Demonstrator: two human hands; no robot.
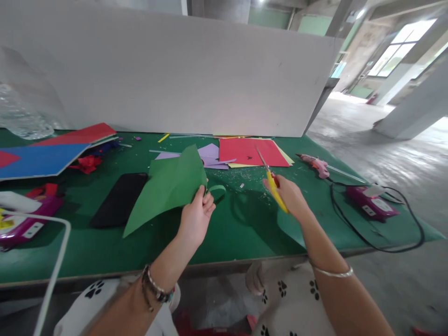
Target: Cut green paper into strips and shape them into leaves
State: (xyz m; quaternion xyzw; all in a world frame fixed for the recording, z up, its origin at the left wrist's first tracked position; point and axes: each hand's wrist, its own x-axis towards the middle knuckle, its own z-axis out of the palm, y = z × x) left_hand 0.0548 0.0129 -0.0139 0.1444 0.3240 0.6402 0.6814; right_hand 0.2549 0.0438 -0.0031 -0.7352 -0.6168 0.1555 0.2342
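Note:
My left hand (196, 212) pinches a sheet of green paper (171, 184) along its right edge and holds it tilted above the table. A narrow green strip (217, 188) curls out beside the fingers; I cannot tell whether it is still joined to the sheet. In my right hand (289, 193) is a pair of scissors (271, 179) with yellow and red handles, the blades pointing away from me, apart from the green sheet. Beyond the scissors lies red paper (241, 151) on a stack, with purple paper pieces (210, 151) to its left.
A black phone (119, 199) lies left of the green sheet. At right are a pink glue gun (315, 164) and a purple power strip (371, 203) with a looping black cord. A blue and red board (52, 156) and another purple power strip (35, 219) occupy the left. A white panel (168, 70) stands behind.

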